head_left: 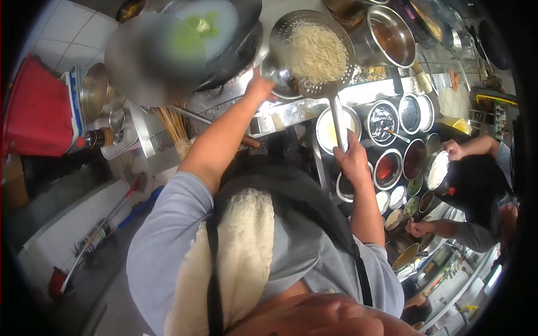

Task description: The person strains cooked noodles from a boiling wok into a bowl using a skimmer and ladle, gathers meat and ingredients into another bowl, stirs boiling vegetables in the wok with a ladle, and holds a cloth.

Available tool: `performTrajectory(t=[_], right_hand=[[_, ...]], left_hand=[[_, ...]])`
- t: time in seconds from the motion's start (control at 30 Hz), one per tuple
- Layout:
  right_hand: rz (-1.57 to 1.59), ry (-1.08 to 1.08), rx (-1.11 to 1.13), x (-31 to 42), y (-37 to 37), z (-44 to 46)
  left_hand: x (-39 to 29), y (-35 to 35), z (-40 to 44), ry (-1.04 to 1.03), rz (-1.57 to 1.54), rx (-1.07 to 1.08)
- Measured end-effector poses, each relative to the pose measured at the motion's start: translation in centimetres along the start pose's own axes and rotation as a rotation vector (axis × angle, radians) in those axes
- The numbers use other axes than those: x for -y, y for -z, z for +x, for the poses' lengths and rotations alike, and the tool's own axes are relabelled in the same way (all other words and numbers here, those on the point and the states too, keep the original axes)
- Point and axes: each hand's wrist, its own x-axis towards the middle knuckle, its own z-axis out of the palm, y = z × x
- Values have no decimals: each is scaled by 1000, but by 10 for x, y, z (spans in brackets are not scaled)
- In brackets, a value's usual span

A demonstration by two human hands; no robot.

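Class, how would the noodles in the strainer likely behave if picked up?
The noodles would probably droop, since the strands look thin. They may lift as a clump, being tangled. A few might slip off the strainer, which looks shallow.

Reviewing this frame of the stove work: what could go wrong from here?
1. The noodles lie loose in the perforated strainer, so a tilt by the right hand on its handle could spill some over the rim.
2. In this view the handle crosses an open pale container; drips might fall into it.
3. The left hand is near both the strainer and the wok; a careless move could bump one of them.
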Motion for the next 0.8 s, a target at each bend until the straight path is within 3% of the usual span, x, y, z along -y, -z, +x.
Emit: performTrajectory(t=[0.03,0.13,0.53,0.73,0.77,0.8], right_hand=[[-76,75,-34,-3,-4,2],[-173,33,-42,-2,-6,9],[-231,-18,-43,7,-9,15],[-290,49,-151,-12,-15,1],[-291,76,-166,-15,-15,-2],[-292,103,-183,-15,-15,-3]], left_hand=[[-3,0,-1,-20,-32,13],[-4,0,1,-19,-77,36],[16,1,14,-45,-208,61],[-4,1,-6,-43,58,-45],[15,4,7,-192,326,-154],[19,8,12,-196,324,-155]])
